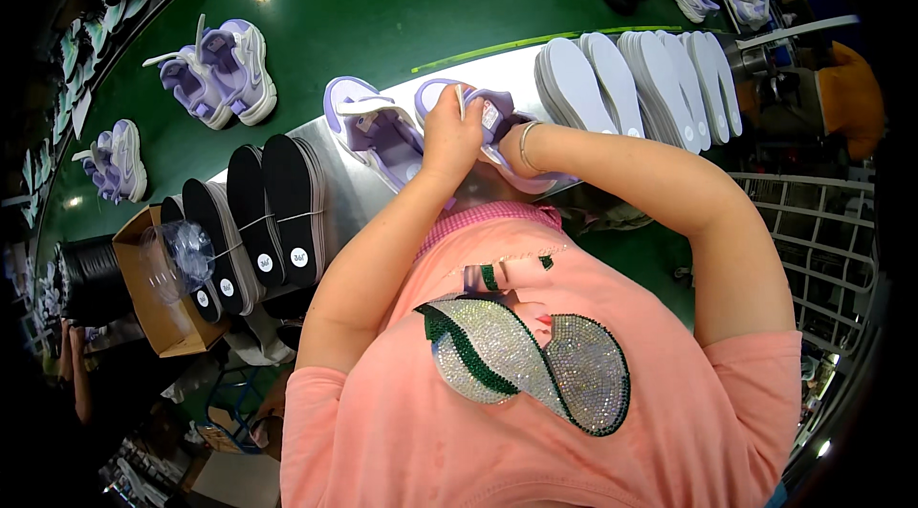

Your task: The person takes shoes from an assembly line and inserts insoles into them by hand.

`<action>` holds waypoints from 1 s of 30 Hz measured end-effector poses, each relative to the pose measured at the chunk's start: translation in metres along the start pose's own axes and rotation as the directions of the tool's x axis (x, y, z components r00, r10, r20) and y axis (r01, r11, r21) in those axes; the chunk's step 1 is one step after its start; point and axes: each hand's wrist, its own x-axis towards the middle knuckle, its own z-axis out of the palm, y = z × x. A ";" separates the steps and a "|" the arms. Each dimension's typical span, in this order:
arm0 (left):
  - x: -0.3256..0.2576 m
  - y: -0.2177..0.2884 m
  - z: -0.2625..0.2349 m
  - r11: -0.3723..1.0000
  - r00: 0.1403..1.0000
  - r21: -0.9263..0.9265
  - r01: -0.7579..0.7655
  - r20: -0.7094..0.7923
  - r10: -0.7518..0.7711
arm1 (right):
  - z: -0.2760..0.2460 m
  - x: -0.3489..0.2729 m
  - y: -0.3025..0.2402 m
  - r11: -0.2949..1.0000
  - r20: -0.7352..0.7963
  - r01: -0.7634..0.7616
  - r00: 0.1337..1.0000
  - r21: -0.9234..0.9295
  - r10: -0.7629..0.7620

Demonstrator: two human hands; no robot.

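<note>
A lilac and white sneaker (pixel 531 186) lies in front of me at the table's near edge. My left hand (pixel 451 133) is closed on its upper near the tongue, holding the opening apart. My right hand (pixel 514 151), with a bangle at the wrist, reaches into the shoe's opening; its fingers are hidden inside. Just left of my left hand, a matching lilac sneaker (pixel 390 143) rests on the silver metal strip (pixel 344 207), its tongue pulled up and its opening facing me.
Stacks of white insoles (pixel 574 78) stand to the right, bundled black insoles (pixel 292 207) to the left. A cardboard box (pixel 158 326) sits beyond them. More lilac sneakers (pixel 232 68) ride on the green belt (pixel 373 1). A white wire rack (pixel 813 240) is at right.
</note>
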 end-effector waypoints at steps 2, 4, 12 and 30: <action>0.000 -0.002 0.001 1.000 1.000 -0.025 -0.001 -0.007 0.001 | 0.008 0.001 -0.003 0.990 -0.078 -0.127 0.988 0.066 0.132; 0.000 -0.002 0.000 1.000 1.000 -0.009 0.001 0.001 -0.001 | 0.014 0.004 -0.004 0.952 -0.203 -0.232 0.941 0.199 0.272; 0.003 0.000 0.002 0.998 0.999 0.057 -0.036 0.025 0.035 | 0.012 -0.007 0.003 0.974 -0.164 -0.216 0.961 0.062 0.224; -0.020 0.007 -0.011 0.996 0.993 0.042 0.074 0.093 -0.077 | 0.014 -0.073 0.015 0.917 -0.598 0.208 0.801 0.339 0.039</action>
